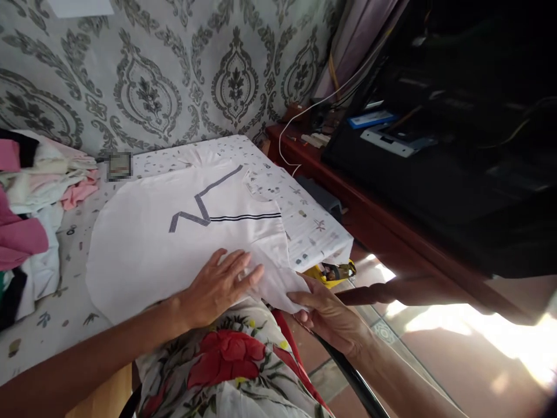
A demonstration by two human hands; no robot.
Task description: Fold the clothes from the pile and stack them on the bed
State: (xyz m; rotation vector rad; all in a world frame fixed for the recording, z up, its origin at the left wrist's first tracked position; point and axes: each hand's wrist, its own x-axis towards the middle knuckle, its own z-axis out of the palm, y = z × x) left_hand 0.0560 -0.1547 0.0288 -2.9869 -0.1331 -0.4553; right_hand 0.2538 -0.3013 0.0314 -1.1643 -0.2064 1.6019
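A white shirt (pixel 139 232) lies spread over the patterned tablecloth, its rounded hem toward the left and the neck opening on the right. Dark striped trim (pixel 202 200) zigzags across it, and a double dark line runs to its right edge. My left hand (pixel 221 284) rests on the near side of the shirt with fingers stretched out. Off the table's near edge, my right hand (pixel 326 307) pinches the loose white sleeve between thumb and fingers. Parts of that sleeve are hidden by both hands.
A heap of pink, white and black cloth (pixel 30 215) sits at the left. On the right stands a dark red cabinet (pixel 300 154) with a black screen (pixel 456 145) and a white cable. A yellow container (pixel 333 273) shows below the table corner.
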